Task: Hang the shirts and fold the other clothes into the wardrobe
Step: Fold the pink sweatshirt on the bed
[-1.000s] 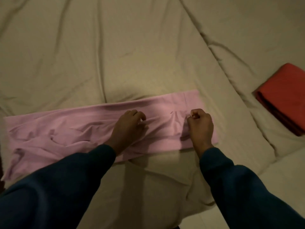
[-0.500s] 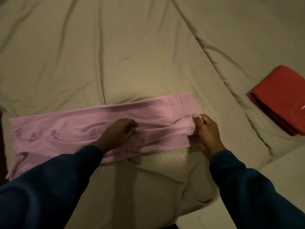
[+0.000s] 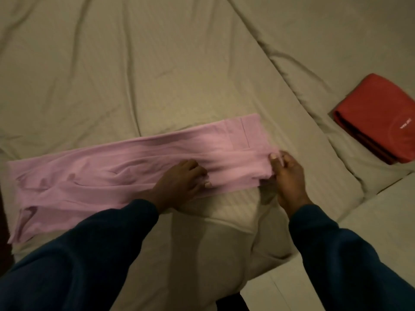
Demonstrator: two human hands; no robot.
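The pink garment [image 3: 125,173] lies on the bed [image 3: 157,63] as a long strip running left to right, its left end crumpled and its kind hard to tell. The right hand [image 3: 287,176] pinches its right end; the left hand [image 3: 182,182] grips the middle, fingers curled. A folded red garment [image 3: 379,117] sits well apart, cut off at the right edge.
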